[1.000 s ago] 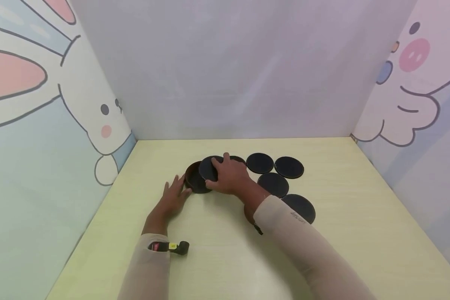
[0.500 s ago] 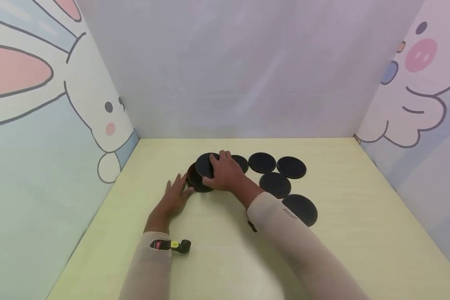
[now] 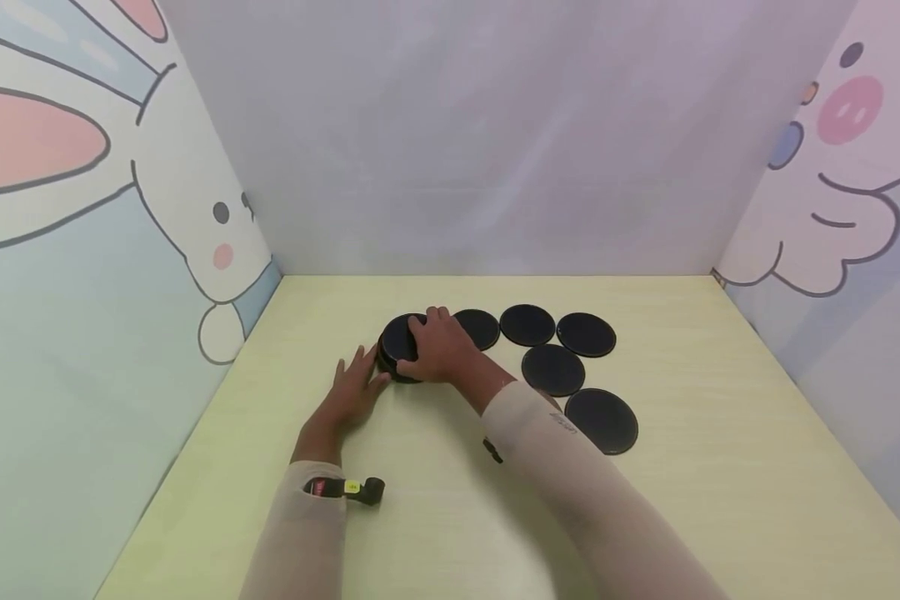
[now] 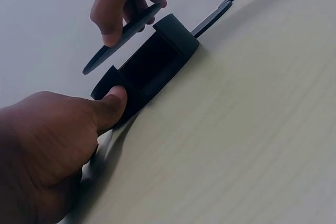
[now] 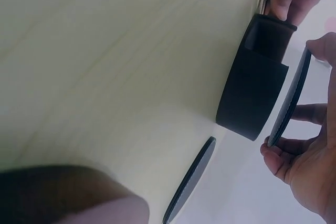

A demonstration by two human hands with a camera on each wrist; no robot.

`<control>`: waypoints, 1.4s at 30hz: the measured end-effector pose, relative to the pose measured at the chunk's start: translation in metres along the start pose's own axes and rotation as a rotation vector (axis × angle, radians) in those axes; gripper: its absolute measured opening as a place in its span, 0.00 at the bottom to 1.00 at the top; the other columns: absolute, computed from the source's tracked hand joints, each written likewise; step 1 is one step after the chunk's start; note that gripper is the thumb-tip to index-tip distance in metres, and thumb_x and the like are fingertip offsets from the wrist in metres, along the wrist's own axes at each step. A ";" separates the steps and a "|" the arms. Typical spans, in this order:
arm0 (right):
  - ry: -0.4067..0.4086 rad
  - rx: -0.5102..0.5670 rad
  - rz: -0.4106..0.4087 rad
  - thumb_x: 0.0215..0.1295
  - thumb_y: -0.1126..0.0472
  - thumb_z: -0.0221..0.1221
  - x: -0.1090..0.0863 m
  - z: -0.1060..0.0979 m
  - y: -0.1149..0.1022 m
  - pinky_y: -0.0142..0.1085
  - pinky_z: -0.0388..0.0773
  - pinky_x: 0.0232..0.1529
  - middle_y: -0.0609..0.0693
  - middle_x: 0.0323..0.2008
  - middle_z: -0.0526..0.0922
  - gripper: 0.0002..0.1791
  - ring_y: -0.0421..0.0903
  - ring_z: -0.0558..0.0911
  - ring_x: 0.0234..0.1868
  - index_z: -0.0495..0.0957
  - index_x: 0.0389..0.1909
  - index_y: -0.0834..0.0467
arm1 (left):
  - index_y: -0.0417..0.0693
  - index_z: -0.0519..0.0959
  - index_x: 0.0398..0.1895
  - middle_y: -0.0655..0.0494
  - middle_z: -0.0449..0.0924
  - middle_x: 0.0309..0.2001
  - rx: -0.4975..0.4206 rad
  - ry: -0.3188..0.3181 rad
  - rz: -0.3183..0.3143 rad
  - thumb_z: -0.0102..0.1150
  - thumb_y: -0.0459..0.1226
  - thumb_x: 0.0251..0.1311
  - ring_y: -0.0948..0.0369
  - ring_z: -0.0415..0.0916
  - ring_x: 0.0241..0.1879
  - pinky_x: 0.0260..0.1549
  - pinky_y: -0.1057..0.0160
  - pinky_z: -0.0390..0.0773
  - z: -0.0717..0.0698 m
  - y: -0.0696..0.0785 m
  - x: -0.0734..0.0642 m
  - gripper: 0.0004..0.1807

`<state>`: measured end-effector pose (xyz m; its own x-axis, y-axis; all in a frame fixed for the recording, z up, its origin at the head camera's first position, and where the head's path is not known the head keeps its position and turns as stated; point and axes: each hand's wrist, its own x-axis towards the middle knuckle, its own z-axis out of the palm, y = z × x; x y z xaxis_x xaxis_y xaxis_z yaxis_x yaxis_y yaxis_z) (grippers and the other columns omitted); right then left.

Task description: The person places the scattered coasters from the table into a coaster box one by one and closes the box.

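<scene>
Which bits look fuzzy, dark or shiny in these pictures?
Head view: a soft shadow by the right sleeve, a pale streak on the back wall; left wrist view: the holder's inside looks almost black; right wrist view: the lower-left shape is blurred.

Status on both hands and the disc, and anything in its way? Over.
Right hand grips black disc above round holder, gap visible. Left hand at holder, thumb touching it. Nothing seen between disc and holder.

A thin round black disc (image 3: 397,340) is held just above a dark notched holder (image 5: 249,95) set on the bench (image 3: 420,517).
</scene>
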<state>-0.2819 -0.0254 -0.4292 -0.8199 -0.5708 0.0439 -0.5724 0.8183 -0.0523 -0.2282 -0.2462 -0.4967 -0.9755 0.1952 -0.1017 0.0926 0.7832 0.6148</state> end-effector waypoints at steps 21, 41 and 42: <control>-0.024 -0.052 -0.024 0.76 0.29 0.56 -0.001 0.000 -0.003 0.58 0.73 0.76 0.62 0.76 0.72 0.46 0.59 0.72 0.77 0.63 0.86 0.50 | 0.53 0.38 0.92 0.42 0.40 0.91 0.046 -0.024 -0.050 0.40 0.55 0.87 0.42 0.29 0.91 0.87 0.36 0.22 0.003 0.002 0.001 0.42; -0.005 0.057 0.063 0.86 0.35 0.42 -0.003 -0.010 0.027 0.62 0.69 0.80 0.61 0.83 0.65 0.37 0.63 0.67 0.82 0.63 0.86 0.50 | 0.56 0.40 0.92 0.43 0.42 0.91 0.024 -0.009 -0.043 0.40 0.55 0.87 0.41 0.30 0.91 0.87 0.34 0.25 0.001 0.000 -0.002 0.41; -0.007 0.074 0.071 0.87 0.36 0.42 -0.004 -0.011 0.029 0.62 0.69 0.80 0.61 0.83 0.64 0.36 0.64 0.66 0.82 0.63 0.86 0.50 | 0.55 0.40 0.92 0.43 0.42 0.91 0.024 -0.009 -0.041 0.39 0.55 0.87 0.41 0.30 0.91 0.87 0.35 0.24 0.000 0.001 -0.002 0.41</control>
<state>-0.2955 0.0013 -0.4196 -0.8584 -0.5121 0.0305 -0.5114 0.8497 -0.1285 -0.2258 -0.2459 -0.4959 -0.9766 0.1680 -0.1340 0.0574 0.8048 0.5908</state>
